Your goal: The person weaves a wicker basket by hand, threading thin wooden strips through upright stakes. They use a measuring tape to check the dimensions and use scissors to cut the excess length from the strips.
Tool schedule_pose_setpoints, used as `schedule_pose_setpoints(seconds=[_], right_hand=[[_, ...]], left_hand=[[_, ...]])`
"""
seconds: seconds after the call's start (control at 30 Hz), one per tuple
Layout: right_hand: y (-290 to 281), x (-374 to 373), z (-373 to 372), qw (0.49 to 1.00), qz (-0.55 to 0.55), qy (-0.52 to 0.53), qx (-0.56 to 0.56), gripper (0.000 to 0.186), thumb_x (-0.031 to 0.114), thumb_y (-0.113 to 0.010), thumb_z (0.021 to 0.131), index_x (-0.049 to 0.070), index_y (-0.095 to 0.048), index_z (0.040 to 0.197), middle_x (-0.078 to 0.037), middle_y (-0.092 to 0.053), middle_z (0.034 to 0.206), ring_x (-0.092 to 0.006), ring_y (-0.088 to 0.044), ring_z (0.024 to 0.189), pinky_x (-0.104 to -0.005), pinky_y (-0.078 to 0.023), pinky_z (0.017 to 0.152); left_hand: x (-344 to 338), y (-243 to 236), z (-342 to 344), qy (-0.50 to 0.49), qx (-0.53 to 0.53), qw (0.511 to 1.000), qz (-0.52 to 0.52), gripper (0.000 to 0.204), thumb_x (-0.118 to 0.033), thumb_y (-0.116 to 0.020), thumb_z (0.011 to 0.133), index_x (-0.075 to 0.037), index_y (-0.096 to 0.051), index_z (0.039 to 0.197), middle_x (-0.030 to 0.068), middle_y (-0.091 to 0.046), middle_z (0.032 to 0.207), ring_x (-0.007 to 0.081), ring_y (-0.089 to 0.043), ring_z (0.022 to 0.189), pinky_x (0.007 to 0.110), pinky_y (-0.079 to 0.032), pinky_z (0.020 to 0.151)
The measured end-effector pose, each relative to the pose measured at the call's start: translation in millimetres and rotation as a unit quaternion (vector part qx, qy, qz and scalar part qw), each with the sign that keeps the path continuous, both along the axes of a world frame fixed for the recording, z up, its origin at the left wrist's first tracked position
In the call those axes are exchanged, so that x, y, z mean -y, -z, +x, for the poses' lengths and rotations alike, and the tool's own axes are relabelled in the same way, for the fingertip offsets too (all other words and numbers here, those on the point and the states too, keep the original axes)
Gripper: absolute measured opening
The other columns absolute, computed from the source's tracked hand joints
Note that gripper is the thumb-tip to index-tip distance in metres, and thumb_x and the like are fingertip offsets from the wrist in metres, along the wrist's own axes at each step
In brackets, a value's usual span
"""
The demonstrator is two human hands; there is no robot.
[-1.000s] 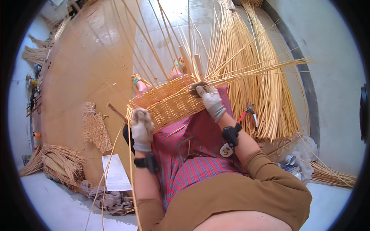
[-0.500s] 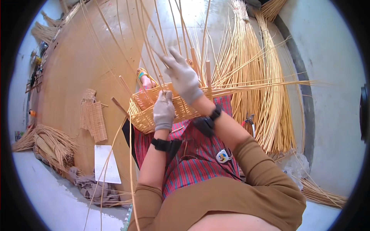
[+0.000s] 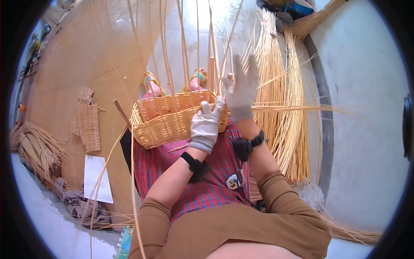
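Observation:
A shallow rectangular wicker basket rests across my lap on a plaid cloth. Tall pale stakes rise from its sides, and a short thick stick juts from its left corner. My left hand, gloved, grips the basket near the right end of its near rim. Above the right end, my gloved right hand is raised among the stakes, fingers apart and holding nothing. Long loose strands reach out rightward from behind it. A small tape measure lies on the cloth.
Long reed bundles lie right of my legs beside a wall. At left are woven pieces, more reeds, a white paper and crumpled fabric. My sandaled feet show beyond the basket.
My left hand has moved rightward from the basket's left end along the near rim. My right hand has let go of the rim, lifted among the stakes, then moved right with its fingers spread.

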State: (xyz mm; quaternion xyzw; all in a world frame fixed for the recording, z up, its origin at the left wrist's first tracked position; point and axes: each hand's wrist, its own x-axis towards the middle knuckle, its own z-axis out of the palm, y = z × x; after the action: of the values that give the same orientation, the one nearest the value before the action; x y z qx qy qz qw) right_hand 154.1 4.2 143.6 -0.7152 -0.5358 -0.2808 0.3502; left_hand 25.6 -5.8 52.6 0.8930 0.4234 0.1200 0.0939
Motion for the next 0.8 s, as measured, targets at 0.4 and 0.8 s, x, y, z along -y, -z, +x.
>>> schedule_pose_setpoints(seconds=[0.4,0.8], right_hand=[[75,40,-58,0.929,0.008,-0.146,-0.34,0.042,0.0,-0.07,0.085,0.01,-0.068,0.126,-0.008,-0.073,0.1,-0.0269,-0.069,0.096,-0.0385,-0.054,0.089],[47,25,-251,0.812,-0.212,-0.534,-0.1,0.027,0.022,-0.07,0.086,0.015,-0.071,0.112,-0.002,-0.066,0.079,-0.023,-0.066,0.074,-0.0378,-0.053,0.062]], left_hand=[[-29,8,-218,-0.295,0.641,0.681,-0.197,0.029,-0.007,-0.071,0.098,-0.003,-0.057,0.123,0.0047,-0.067,0.094,0.0123,-0.067,0.079,0.024,-0.058,0.068],[-26,2,-262,-0.208,0.583,0.716,-0.324,0.014,-0.004,-0.07,0.098,-0.001,-0.069,0.111,0.0064,-0.073,0.101,0.0137,-0.068,0.09,0.029,-0.057,0.081]])
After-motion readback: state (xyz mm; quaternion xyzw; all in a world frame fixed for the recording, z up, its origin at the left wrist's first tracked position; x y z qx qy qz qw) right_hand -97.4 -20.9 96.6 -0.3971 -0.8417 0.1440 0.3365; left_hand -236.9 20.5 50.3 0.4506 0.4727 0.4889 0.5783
